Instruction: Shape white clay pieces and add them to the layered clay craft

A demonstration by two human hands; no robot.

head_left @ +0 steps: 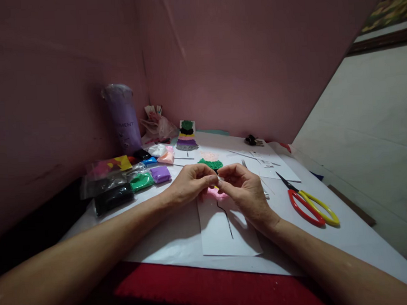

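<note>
Both hands meet over a white paper sheet (211, 234) that bears a drawn black line and bands of pink, green, yellow and pink clay (211, 165). My left hand (194, 182) and my right hand (244, 189) pinch a small whitish piece (219, 179) between their fingertips. Its shape is mostly hidden by the fingers. The hands cover the middle of the clay picture. A fork (244, 163) lies partly behind my right hand.
Clay packets (142, 181) lie at the left beside a purple tumbler (124, 120). A finished-looking clay picture (187, 137) stands at the back. Red-and-yellow scissors (308, 206) lie at the right, with keys (253, 140) farther back.
</note>
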